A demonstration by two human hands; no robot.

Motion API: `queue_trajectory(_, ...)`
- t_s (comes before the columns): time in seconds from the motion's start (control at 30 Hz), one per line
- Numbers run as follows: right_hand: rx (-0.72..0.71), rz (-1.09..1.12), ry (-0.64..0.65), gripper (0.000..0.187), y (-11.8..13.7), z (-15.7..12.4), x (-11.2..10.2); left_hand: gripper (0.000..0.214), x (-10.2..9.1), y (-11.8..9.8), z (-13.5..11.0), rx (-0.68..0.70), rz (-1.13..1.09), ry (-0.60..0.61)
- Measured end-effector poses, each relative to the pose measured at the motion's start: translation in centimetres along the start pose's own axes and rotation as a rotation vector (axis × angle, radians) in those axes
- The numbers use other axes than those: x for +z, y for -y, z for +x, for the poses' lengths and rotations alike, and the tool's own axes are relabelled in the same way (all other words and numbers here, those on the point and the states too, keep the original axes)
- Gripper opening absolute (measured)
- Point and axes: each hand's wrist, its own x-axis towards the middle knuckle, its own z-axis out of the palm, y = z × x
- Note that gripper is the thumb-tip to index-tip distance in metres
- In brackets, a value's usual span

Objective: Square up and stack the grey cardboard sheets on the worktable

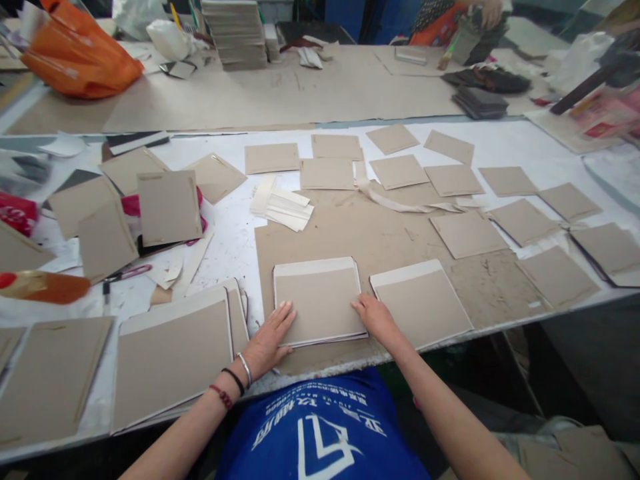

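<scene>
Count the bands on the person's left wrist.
3. Closest to the left hand is a silver bangle, then a black band, then a red beaded bracelet. Others could be hidden on the wrist's underside.

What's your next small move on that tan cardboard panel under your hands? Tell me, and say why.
Probably press the tan cardboard panel with the white paper band flat and square it up: your left hand and right hand already rest at its two sides, and its near edge seems to show layers slightly out of line.
</scene>
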Motion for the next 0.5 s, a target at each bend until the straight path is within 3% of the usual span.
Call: queue_trajectory(0.5,-0.022,-0.054,-0.045,0.019,-0.1,-0.1,0.0,0.066,0.6,-0.6,-1.4,-0.041,0.034,-0.004)
